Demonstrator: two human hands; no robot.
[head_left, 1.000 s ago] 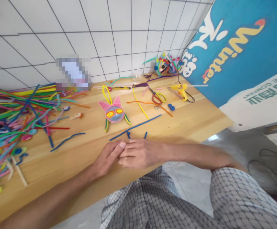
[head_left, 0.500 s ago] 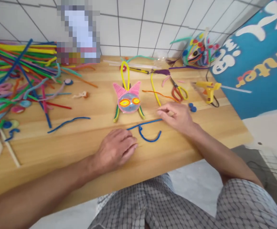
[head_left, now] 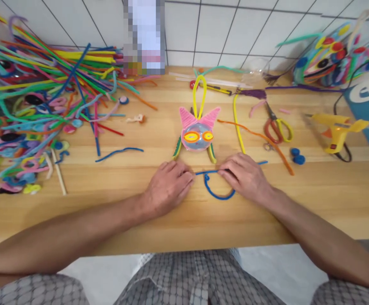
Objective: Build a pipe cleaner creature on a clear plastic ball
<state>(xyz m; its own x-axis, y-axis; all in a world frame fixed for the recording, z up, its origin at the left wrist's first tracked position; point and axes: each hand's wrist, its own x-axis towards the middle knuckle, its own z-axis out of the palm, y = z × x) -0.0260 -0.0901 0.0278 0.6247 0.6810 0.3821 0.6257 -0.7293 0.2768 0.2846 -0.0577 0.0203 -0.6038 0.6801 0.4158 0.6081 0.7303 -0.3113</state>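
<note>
A blue pipe cleaner (head_left: pixel 214 186) lies on the wooden table (head_left: pixel 108 212), one stretch straight and one bent into a loop. My left hand (head_left: pixel 168 186) rests with fingers curled on its left end. My right hand (head_left: pixel 246 176) is closed on the straight stretch to the right of the loop. Just behind both hands lies a small craft cat face (head_left: pixel 197 133) with pink ears, yellow eyes, a yellow loop on top and green legs.
A big heap of coloured pipe cleaners (head_left: pixel 38 93) fills the left. Another blue pipe cleaner (head_left: pixel 119 153) lies left of centre. Scissors (head_left: pixel 276 127), a yellow glue gun (head_left: pixel 337 131), two blue buttons (head_left: pixel 297 156) and finished crafts (head_left: pixel 327 63) are on the right.
My right hand has come back from the orange pipe cleaner to the blue one. My left hand slid up to its left end. The view has swung to face the table squarely.
</note>
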